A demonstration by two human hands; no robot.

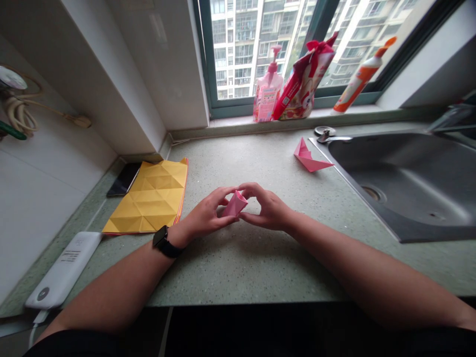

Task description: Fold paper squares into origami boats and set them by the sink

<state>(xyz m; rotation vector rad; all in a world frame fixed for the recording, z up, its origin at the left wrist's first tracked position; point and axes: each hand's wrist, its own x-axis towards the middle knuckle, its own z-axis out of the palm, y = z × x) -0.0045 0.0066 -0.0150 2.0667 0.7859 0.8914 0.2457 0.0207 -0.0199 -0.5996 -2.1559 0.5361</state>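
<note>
From here I see my left hand (204, 215) and right hand (267, 208) close together in front of me, both curled and half closed, with the fingertips meeting around a small pink folded paper (235, 204). The paper sits directly between the hands, pinched by the fingers of both, and neither hand is open or free. I cannot tell whether it touches the table (253, 270) beneath it or is lifted slightly. Its long axis runs on a slant, from a narrow end low toward my left hand up to a wider end toward my right hand, and the narrow end looks slightly nearer the left fingers, though the 2 hands are almost equally close. A black watch (162, 241) sits on my left wrist. Ahead and to the right of the hands lies a pink paper boat (310, 157), just beside a steel sink (401, 183). To the left of the hands lie a yellow creased paper sheet (148, 198), a black phone (124, 178) partly under it, and a white power bank (63, 270). Well ahead of the hands, a pink pump bottle (267, 87) stands on the window ledge.
</note>
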